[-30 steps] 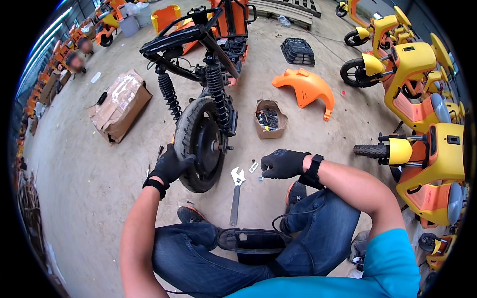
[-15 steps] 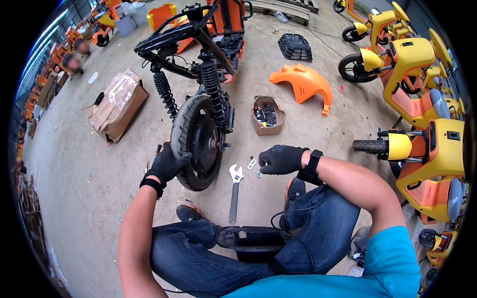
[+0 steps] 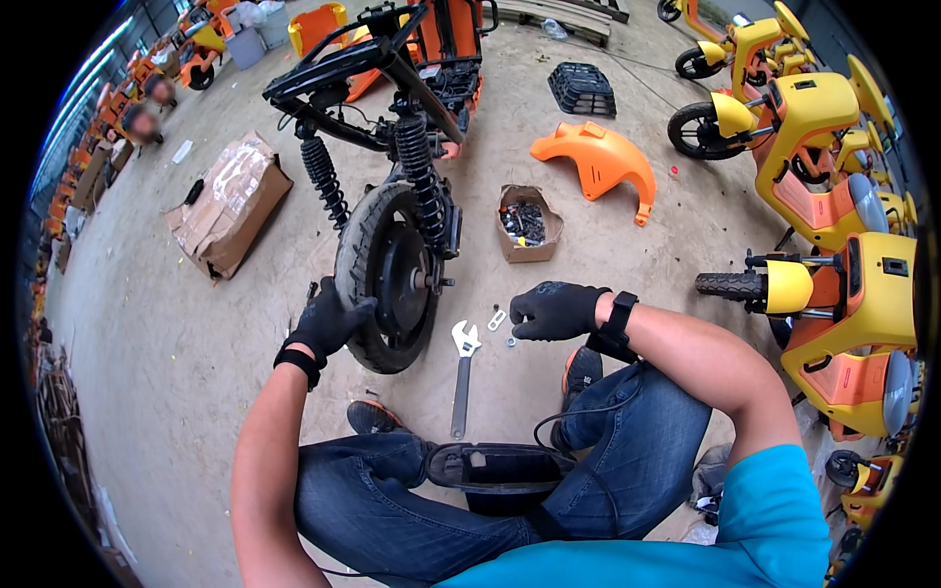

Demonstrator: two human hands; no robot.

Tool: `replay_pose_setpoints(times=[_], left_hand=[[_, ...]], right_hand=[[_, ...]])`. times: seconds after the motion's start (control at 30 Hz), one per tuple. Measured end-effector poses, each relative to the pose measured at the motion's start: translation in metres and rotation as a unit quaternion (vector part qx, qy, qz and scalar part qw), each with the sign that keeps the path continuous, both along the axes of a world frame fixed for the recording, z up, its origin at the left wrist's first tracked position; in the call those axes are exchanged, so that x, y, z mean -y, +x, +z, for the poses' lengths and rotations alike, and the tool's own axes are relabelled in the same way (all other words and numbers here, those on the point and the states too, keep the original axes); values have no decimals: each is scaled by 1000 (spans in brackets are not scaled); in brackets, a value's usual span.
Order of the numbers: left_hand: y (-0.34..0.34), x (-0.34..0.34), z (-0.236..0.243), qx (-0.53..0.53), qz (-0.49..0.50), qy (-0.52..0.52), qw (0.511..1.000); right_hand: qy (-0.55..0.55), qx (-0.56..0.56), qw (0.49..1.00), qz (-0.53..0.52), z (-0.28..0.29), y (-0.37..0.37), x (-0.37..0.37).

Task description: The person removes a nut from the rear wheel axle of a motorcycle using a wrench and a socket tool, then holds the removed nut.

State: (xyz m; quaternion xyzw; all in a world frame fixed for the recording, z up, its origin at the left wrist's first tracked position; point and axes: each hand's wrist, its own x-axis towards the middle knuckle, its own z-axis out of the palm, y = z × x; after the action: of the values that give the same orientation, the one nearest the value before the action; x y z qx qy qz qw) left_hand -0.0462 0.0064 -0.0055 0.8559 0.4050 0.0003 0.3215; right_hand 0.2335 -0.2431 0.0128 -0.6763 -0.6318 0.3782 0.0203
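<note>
My gloved left hand [image 3: 331, 318] is against the left side of the scooter's wheel [image 3: 384, 284], its thumb across the black tyre and its other fingers partly hidden. Beside it, the end of a dark bolt or axle shows. My gloved right hand [image 3: 557, 312] hovers right of the wheel with its fingers curled; what they hold, if anything, is hidden. Close to its fingertips, a nut [image 3: 511, 342] and a slotted metal washer plate [image 3: 497, 320] lie on the floor. An adjustable wrench [image 3: 464, 377] lies between my feet, jaw pointing away from me.
Beyond my right hand stands an open cardboard box [image 3: 528, 252] of small hardware. Farther off are an orange fender [image 3: 603, 169] and a black basket [image 3: 582, 90]. A larger carton [image 3: 230, 206] lies left of the wheel. Yellow scooters [image 3: 833, 323] line the right. A black bin [image 3: 500, 468] sits between my legs.
Almost nothing differs. The view has shifted very slightly, and both hands keep their places by the wheel and above the small parts.
</note>
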Motion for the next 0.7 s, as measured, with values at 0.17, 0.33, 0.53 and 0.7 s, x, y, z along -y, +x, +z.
replay_pose_setpoints(times=[0.17,0.33,0.53,0.7], left_hand=[[0,-2,-4,-1,-1,0,1000],[-2,-1,-3,15,-2,-2,1000],[-1,-1,-2,8,0,-5,1000],[0,0,-4,5,3,4,1000]], right_hand=[[2,1,1000,7,-2,2,1],[-7,0,1000,-7,2,-1,-1],[-3,5,1000,14,0,1,-1],[-4,2,1000,11,-1,2,-1]])
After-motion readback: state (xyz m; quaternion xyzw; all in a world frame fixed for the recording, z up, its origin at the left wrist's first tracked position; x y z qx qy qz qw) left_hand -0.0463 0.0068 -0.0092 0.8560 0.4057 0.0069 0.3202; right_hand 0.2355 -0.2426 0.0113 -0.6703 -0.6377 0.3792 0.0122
